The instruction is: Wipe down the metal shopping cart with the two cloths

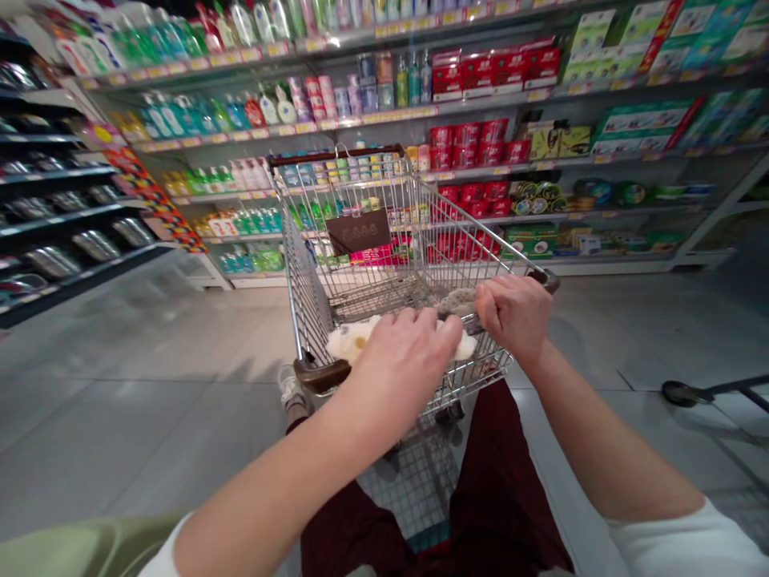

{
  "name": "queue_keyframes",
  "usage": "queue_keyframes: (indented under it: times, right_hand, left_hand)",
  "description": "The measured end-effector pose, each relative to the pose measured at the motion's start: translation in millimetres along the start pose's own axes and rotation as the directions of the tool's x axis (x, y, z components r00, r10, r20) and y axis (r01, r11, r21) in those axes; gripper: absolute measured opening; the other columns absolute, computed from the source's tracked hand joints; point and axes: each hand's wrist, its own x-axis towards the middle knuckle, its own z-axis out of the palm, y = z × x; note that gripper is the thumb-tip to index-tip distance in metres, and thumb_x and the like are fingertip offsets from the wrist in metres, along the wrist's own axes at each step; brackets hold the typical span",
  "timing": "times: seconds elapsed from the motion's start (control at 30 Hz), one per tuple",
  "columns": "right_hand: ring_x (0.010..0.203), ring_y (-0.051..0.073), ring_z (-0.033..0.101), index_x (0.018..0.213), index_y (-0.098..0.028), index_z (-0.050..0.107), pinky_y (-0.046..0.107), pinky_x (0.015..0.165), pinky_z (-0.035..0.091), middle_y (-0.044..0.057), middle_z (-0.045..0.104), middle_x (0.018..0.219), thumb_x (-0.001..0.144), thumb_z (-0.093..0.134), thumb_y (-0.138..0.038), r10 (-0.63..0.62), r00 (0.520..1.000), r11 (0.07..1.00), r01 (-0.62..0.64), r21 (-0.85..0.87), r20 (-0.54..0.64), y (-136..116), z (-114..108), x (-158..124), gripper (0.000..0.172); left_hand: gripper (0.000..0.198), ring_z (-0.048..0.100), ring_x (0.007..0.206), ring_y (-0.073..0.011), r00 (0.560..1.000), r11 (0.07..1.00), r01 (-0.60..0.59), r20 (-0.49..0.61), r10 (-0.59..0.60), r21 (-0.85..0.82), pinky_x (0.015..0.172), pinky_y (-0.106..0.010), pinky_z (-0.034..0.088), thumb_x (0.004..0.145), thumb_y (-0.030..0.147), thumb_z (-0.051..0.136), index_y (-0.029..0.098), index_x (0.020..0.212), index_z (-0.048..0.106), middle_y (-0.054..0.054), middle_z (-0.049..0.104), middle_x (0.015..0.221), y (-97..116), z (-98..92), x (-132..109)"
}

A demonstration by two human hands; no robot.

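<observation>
A wire shopping cart (300,264) stands in front of me in a store aisle. My left hand (408,353) is wrapped over a whitish-yellow cloth (348,340) lying on the cart's brown handle (318,373). My right hand (513,312) is closed around the right part of the same handle, with a grey bit of cloth (456,302) beside its fingers. The cart basket looks empty apart from a dark sign (359,231) on its front wall.
Shelves of bottles, red packs and boxes (481,136) fill the wall ahead. Dark shelves with metal pots (60,240) run along the left. Grey floor tiles spread left and right of the cart. A black wheeled base (685,393) lies at the right.
</observation>
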Motion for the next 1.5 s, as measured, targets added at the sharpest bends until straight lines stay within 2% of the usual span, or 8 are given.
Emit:
queue_keyframes:
  times: [0.37, 0.67, 0.83, 0.93, 1.03, 1.17, 1.33, 1.5]
  right_hand:
    - [0.061, 0.014, 0.043, 0.059, -0.020, 0.049, 0.033, 0.065, 0.026, 0.000, 0.054, 0.058, 0.095, 0.044, -0.027, 0.000, 0.999, 1.000, -0.001, -0.016, -0.048, -5.5, 3.4, -0.4, 0.037]
    - [0.063, 0.015, 0.046, 0.060, -0.020, 0.055, 0.033, 0.068, 0.027, 0.001, 0.059, 0.061, 0.097, 0.044, -0.030, 0.052, 0.997, 0.999, -0.052, -0.003, -0.049, -23.7, 7.4, 3.5, 0.039]
    - [0.065, 0.015, 0.046, 0.061, -0.020, 0.056, 0.034, 0.069, 0.027, 0.001, 0.059, 0.063, 0.097, 0.046, -0.032, 0.057, 0.995, 0.998, -0.055, 0.024, -0.077, -37.2, 10.0, 4.5, 0.039]
    - [0.066, 0.015, 0.046, 0.062, -0.020, 0.056, 0.034, 0.070, 0.027, 0.001, 0.057, 0.063, 0.097, 0.047, -0.034, 0.041, 0.996, 0.999, -0.039, 0.028, -0.082, -46.0, 11.4, 4.8, 0.038]
    - [0.068, 0.015, 0.046, 0.063, -0.021, 0.057, 0.034, 0.072, 0.028, 0.001, 0.057, 0.064, 0.097, 0.048, -0.035, 0.004, 0.994, 0.999, 0.001, 0.048, -0.109, -53.8, 12.3, 4.4, 0.037]
    - [0.071, 0.016, 0.049, 0.068, -0.021, 0.062, 0.034, 0.073, 0.029, 0.001, 0.060, 0.067, 0.096, 0.052, -0.037, -0.055, 0.990, 0.995, 0.065, 0.076, -0.127, -56.7, 12.4, 2.4, 0.033]
    - [0.076, 0.015, 0.054, 0.075, -0.022, 0.066, 0.033, 0.078, 0.033, 0.001, 0.068, 0.075, 0.098, 0.050, -0.037, -0.065, 0.993, 0.981, 0.082, 0.176, -0.102, -51.4, 12.3, 0.8, 0.032]
    - [0.075, 0.015, 0.056, 0.077, -0.021, 0.065, 0.031, 0.077, 0.035, 0.002, 0.069, 0.075, 0.103, 0.039, -0.038, 0.055, 0.995, 0.972, -0.035, 0.234, -0.078, -47.7, 16.0, 1.9, 0.041]
  left_hand:
    - [0.044, 0.061, 0.112, -0.0276, 0.935, 0.994, 0.097, -0.339, -0.107, -0.047, 0.092, -0.041, 0.050, 0.090, 0.019, 0.054, 0.023, 0.133, 0.050, -0.010, 0.065, 0.125, -58.0, 13.5, -101.6]
    - [0.035, 0.067, 0.104, -0.0308, 0.710, 0.809, 0.568, -0.406, -0.575, -0.152, 0.080, -0.044, 0.055, 0.095, 0.040, 0.049, 0.033, 0.129, 0.053, -0.008, 0.068, 0.115, -96.8, 36.9, -147.9]
    - [0.040, 0.064, 0.109, -0.0323, 0.734, 0.843, 0.536, -0.468, -0.492, -0.047, 0.082, -0.045, 0.053, 0.095, 0.044, 0.044, 0.030, 0.130, 0.054, -0.009, 0.067, 0.120, -96.7, -5.9, -100.7]
    - [0.037, 0.061, 0.113, -0.0287, 0.740, 0.870, 0.485, -0.485, -0.465, -0.094, 0.088, -0.040, 0.049, 0.095, 0.038, 0.044, 0.025, 0.127, 0.057, -0.009, 0.065, 0.124, -94.1, -38.4, -31.0]
    - [0.037, 0.062, 0.105, -0.0260, 0.817, 0.905, 0.388, -0.388, -0.426, -0.176, 0.088, -0.037, 0.047, 0.091, 0.034, 0.049, 0.021, 0.124, 0.059, -0.011, 0.066, 0.120, -92.9, -48.1, 50.5]
    - [0.035, 0.061, 0.089, -0.0205, 0.993, 0.913, 0.106, -0.008, -0.118, -0.394, 0.081, -0.031, 0.046, 0.087, 0.042, 0.054, 0.017, 0.108, 0.066, -0.009, 0.070, 0.101, -83.2, -17.8, 128.3]
    - [0.042, 0.060, 0.081, -0.0189, 0.956, 0.833, 0.152, 0.294, 0.014, -0.532, 0.073, -0.030, 0.046, 0.085, 0.051, 0.051, 0.015, 0.100, 0.068, -0.009, 0.071, 0.099, -80.1, 30.1, 147.2]
    - [0.043, 0.061, 0.085, -0.0223, 0.889, 0.811, 0.187, 0.447, 0.101, -0.555, 0.077, -0.033, 0.049, 0.073, 0.044, 0.057, 0.014, 0.101, 0.070, -0.010, 0.073, 0.102, -99.8, 45.1, 130.9]
